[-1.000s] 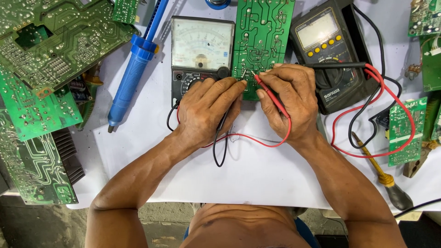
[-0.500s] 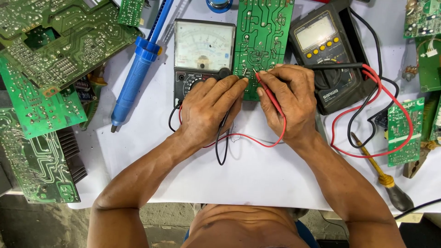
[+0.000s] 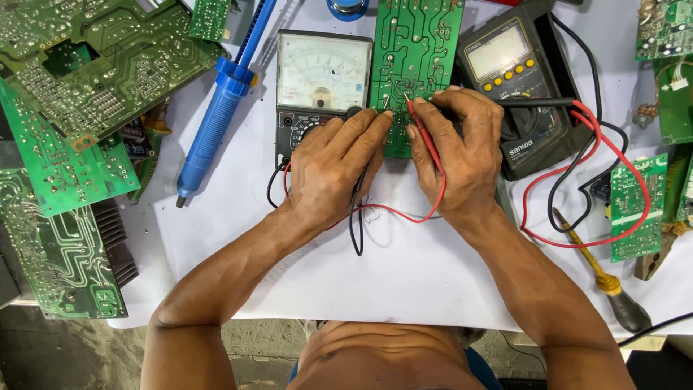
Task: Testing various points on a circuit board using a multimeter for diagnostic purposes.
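One head camera looks straight down, close over the white table.

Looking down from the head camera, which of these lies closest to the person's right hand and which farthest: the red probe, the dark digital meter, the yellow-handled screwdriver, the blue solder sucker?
From the right hand:
1. Red probe: held in its fingers.
2. Dark digital meter: just beyond the hand, up and to its right.
3. Yellow-handled screwdriver: lower right, near the table edge.
4. Blue solder sucker: far left, past the left hand.
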